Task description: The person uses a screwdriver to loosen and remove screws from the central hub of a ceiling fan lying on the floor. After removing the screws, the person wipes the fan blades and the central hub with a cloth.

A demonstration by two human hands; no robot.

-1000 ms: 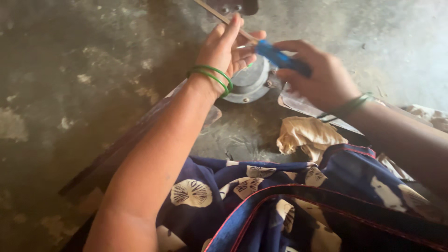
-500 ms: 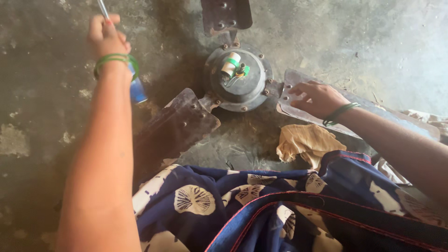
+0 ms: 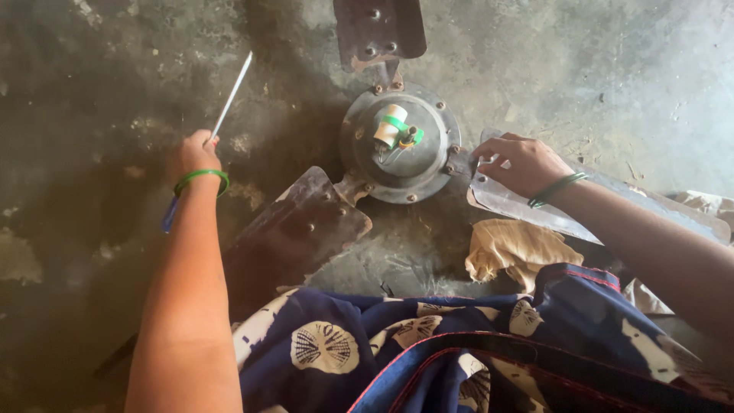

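Note:
A ceiling fan lies on the concrete floor, its round grey motor housing (image 3: 401, 145) facing up with a white and green part on the hub. My left hand (image 3: 195, 157) is out to the left of the fan, closed around a screwdriver (image 3: 229, 95) whose metal shaft points up and away; its blue handle shows below my wrist. My right hand (image 3: 520, 164) rests on the bare metal blade (image 3: 512, 203) at the fan's right, fingers pressed near where the blade meets the housing. Green bangles ring both wrists.
A rusty brown blade (image 3: 294, 233) points toward me at lower left, and another brown blade (image 3: 378, 30) points away at the top. A crumpled tan rag (image 3: 516, 248) lies by the metal blade. My blue patterned garment (image 3: 428, 352) fills the lower frame.
My left hand took the screwdriver away from the fan hub and swung it out to the left. My right hand let go of the tool and settled on the metal blade.

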